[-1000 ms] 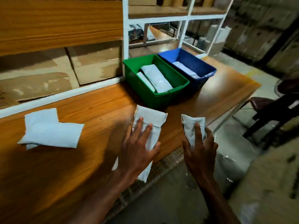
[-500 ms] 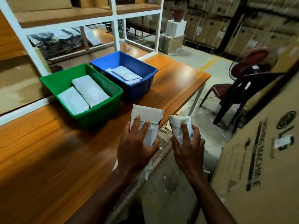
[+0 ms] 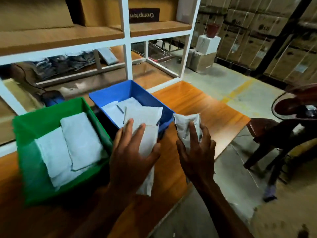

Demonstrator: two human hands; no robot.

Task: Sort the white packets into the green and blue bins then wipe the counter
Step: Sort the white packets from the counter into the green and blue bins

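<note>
Left hand (image 3: 132, 155) grips a long white packet (image 3: 145, 127); right hand (image 3: 195, 152) grips a short plump packet (image 3: 186, 126).
Both soft pouches hang just before the glossy blue bin (image 3: 109, 97); the green bin (image 3: 34, 117) sits left.

wooden counter (image 3: 202, 107), orange-brown laminate, right corner ends near the concrete floor. green bin (image 3: 25, 169) sits on it at left, blue bin (image 3: 109, 96) just beside it to the right, walls close or touching, can't tell. white-framed shelf unit (image 3: 127, 48) stands on the counter's back edge, right behind both bins. counter surface right of the blue bin shows only glare
</note>
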